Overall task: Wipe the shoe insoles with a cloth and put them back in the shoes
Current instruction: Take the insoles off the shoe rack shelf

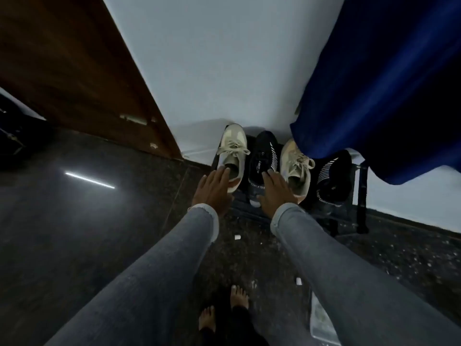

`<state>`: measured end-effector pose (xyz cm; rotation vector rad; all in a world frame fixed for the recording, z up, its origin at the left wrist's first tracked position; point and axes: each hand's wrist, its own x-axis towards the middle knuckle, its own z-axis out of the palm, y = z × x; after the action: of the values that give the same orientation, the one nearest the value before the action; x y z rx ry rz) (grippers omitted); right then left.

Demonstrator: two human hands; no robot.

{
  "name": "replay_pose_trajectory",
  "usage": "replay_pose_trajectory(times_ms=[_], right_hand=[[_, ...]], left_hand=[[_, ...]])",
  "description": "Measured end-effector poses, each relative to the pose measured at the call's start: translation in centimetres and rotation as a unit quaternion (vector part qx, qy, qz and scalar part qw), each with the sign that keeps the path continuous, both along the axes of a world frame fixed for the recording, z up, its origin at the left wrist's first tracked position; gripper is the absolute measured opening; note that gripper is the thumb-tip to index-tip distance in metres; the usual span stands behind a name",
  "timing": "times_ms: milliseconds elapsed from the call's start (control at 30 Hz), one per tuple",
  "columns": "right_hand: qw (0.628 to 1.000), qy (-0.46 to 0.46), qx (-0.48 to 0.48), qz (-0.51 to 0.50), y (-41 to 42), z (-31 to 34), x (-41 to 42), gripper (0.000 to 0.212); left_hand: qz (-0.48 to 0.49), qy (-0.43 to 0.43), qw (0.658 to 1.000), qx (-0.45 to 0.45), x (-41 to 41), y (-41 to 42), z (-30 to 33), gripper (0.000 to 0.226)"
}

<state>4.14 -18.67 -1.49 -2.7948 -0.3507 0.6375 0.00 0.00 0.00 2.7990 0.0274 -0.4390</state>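
Observation:
Two cream lace-up sneakers stand on a low dark shoe rack point(359, 196) against the wall. The left sneaker point(232, 148) is at the rack's left end, the right sneaker point(295, 168) further right. My left hand point(213, 189) reaches to the heel of the left sneaker with straight fingers touching its opening. My right hand point(275, 191) lies flat with fingers extended beside the heel of the right sneaker, over a black shoe. No cloth or loose insole is in view.
A black slip-on shoe point(262, 161) sits between the cream sneakers and another black shoe point(331, 178) at the right. A blue curtain point(379, 96) hangs over the rack's right side. A brown wooden door point(82, 78) stands at left. My bare feet point(224, 310) are on dark speckled floor.

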Motion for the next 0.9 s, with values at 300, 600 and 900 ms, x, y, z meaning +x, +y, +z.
replay_pose_trajectory(times_ms=[300,600,900], right_hand=[[0.995,0.053,-0.048,0.073,-0.3,-6.6,3.6,0.063],[0.995,0.027,-0.061,0.076,0.7,-8.8,4.8,0.039],[0.996,0.002,-0.057,0.073,1.6,-7.0,4.6,0.032]], left_hand=[[-0.017,0.063,0.997,0.040,3.3,-1.0,-7.0,0.075],[-0.027,0.091,0.993,0.076,6.3,-0.5,-8.9,0.051],[-0.010,0.044,0.996,0.083,4.3,0.1,-7.9,0.041]])
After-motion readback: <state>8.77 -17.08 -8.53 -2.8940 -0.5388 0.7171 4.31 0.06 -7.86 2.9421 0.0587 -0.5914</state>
